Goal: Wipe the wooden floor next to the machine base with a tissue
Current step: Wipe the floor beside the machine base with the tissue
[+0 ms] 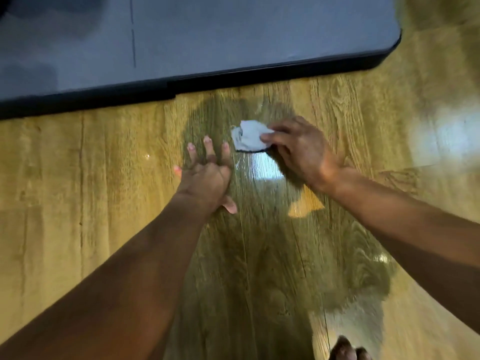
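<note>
The tissue (249, 136), a small crumpled white wad, lies on the wooden floor (78, 178) a little way in front of the machine base (207, 42). A strip of bare boards shows between it and the base's dark rounded edge. Most of the wad sticks out to the left of the right hand (301, 152), which grips its right-hand end. The thumb and curled fingers pinch that end and hold the tissue down against the boards, and a thin dark shadow shows under the wad's near edge. The hand's back faces the camera, and its forearm runs in from the right edge of the view.

The left hand (205, 178) sits just to the left of the tissue and slightly nearer the person, apart from it. It is released and flat, palm on the floor, with its fingers spread and pointing toward the machine base and its thumb turned out to the right. It holds nothing.

Between the two hands the glossy floor carries a bright patch of reflected light. The machine base is a broad grey slab with a black rim that fills the top of the view, and its rounded corner shows at the upper right. The whole view is somewhat motion-blurred.
</note>
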